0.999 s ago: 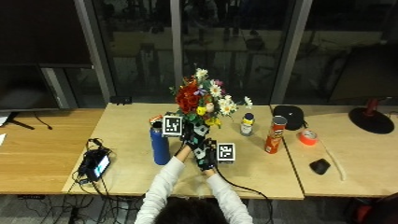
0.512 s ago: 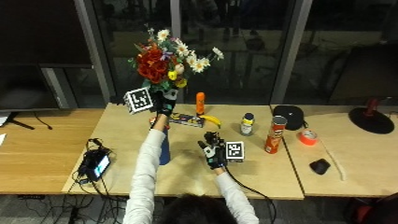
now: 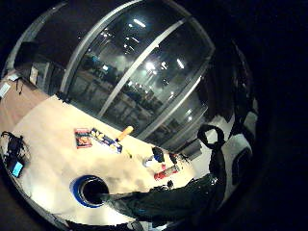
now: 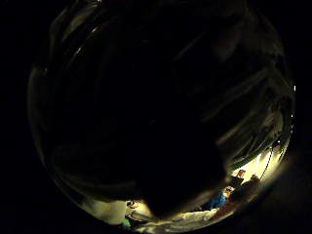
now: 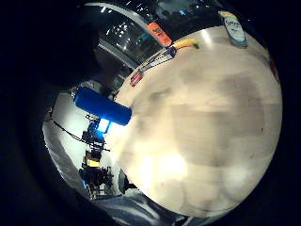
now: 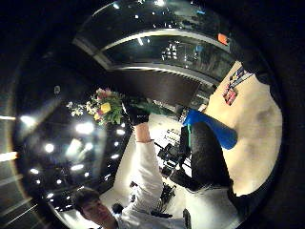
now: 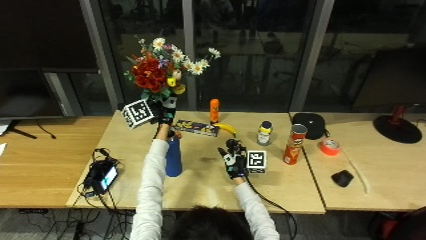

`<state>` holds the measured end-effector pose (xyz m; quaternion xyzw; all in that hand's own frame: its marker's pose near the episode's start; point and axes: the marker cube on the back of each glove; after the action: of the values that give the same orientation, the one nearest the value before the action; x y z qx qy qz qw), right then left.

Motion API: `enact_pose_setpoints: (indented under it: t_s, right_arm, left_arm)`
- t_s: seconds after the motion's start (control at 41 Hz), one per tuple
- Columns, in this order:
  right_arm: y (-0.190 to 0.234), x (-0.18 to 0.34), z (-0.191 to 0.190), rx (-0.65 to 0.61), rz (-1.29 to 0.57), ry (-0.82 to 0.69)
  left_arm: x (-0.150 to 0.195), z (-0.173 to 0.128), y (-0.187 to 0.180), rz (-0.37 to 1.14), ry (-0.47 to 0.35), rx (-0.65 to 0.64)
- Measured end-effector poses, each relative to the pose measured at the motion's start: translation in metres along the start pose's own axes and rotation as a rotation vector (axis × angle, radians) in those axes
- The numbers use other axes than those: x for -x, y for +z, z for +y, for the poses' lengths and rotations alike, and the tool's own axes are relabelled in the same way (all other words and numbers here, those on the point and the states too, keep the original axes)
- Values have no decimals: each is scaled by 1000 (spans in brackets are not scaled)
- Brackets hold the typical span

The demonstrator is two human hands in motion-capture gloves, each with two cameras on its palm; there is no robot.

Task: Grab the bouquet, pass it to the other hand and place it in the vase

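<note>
Nearest the person, the right hand (image 7: 233,161) is hovering open and empty beside the blue vase (image 7: 174,157). Beyond the vase, the left hand (image 7: 162,113) is gripping the bouquet (image 7: 160,72) aloft above it; the handover looks done, with insertion remaining.

Evenly lit from overhead in the outside view, dark windows mirroring ceiling lights. Strong barrel distortion with black rims in all palm views. Almost fully blacked out at the left hand (image 7: 162,113) thumb side. Glare patches on the table (image 5: 221,122) under the right hand (image 7: 232,159).
</note>
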<state>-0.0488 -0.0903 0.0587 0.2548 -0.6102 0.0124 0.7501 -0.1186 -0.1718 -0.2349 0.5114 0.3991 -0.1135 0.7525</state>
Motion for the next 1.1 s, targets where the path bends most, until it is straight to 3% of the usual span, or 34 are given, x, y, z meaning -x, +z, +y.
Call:
enact_pose_setpoints:
  t_s: [0.171,0.268,0.317,0.366,0.439,0.512,0.561,0.658,0.756,0.829,0.878,0.975,1.097]
  right_arm:
    - [-2,6,-1,-40,30,-25]
    - [0,6,0,-14,7,17]
    - [-3,14,0,-65,84,-5]
    - [-8,17,-2,-124,178,-37]
    - [-10,14,-1,-111,195,-27]
    - [-6,-5,-1,-35,126,28]
    - [-3,-17,0,23,77,77]
    - [-4,-2,11,49,79,88]
    - [-2,-2,15,67,61,59]
    - [-1,-11,20,84,80,136]
    - [-1,-17,24,99,85,171]
    - [1,-26,31,126,75,213]
    - [7,-54,37,116,172,245]
  left_arm:
    - [22,5,-2,7,-18,-9]
    - [19,14,-1,191,-14,18]
    - [31,22,-2,215,-37,65]
    - [63,37,-5,83,-140,167]
    - [104,69,-18,-105,-288,408]
    - [141,104,-36,-239,-356,612]
    - [167,126,-47,-276,-375,672]
    - [193,157,-61,-215,-361,695]
    - [177,169,-65,-107,-151,679]
    - [182,173,-64,-175,-73,572]
    - [191,179,-63,-205,-105,537]
    - [204,198,-63,-178,-331,595]
    - [197,206,-62,-155,-344,600]
